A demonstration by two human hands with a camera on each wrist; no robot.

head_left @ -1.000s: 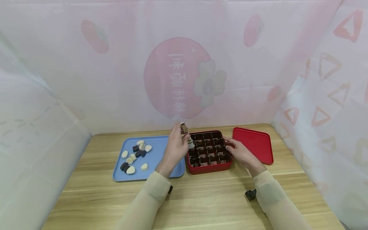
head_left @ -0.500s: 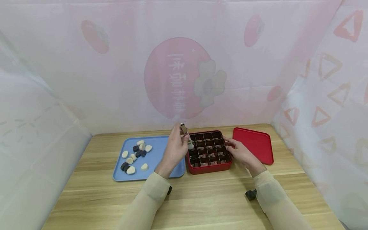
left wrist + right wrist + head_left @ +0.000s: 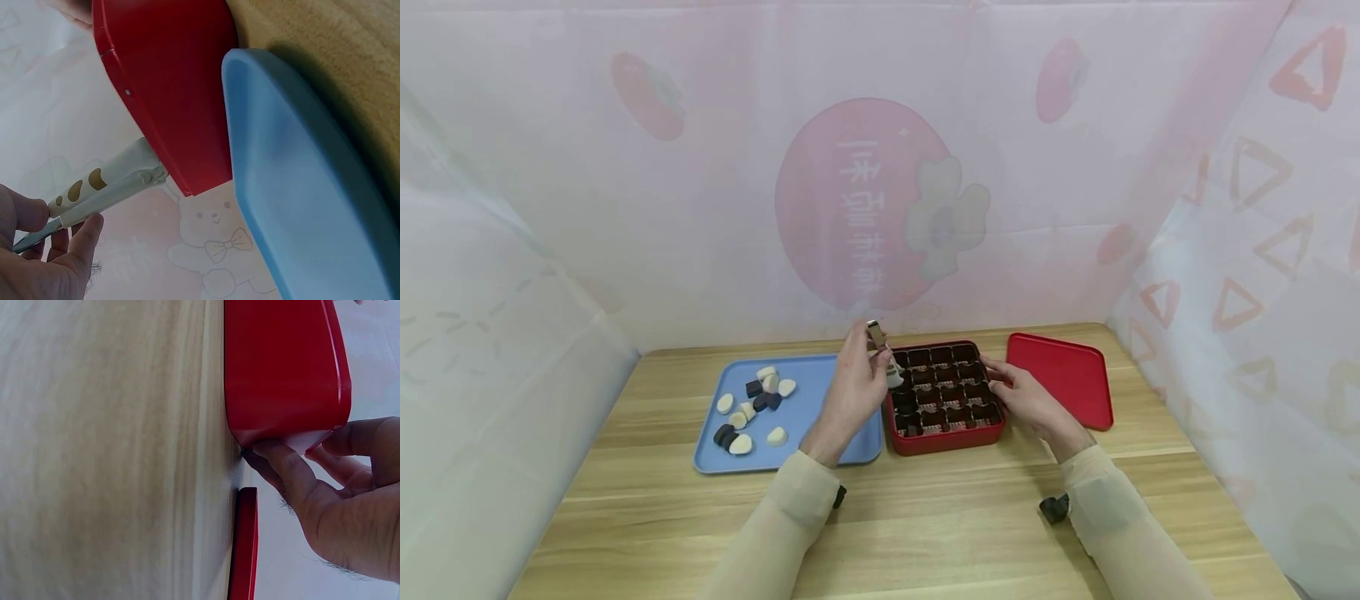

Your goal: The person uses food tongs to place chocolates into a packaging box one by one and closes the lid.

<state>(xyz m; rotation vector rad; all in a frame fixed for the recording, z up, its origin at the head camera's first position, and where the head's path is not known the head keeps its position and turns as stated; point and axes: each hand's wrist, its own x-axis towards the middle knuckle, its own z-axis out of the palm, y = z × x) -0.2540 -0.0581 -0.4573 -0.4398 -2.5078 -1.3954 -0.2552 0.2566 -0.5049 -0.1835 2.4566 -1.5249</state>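
Head view: tongs are pinched in the left hand at the red box, nine o'clock. Three o'clock is touched by the unclasped right hand.

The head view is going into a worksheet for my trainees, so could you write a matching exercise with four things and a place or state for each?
1. blue tray
2. tongs
3. red lid
4. right hand

A. lying flat, to the right of the red box
B. bearing dark pieces and pale pieces
C. fingers against the red box's side
D. pinched by the left hand

Pairs: 1-B; 2-D; 3-A; 4-C
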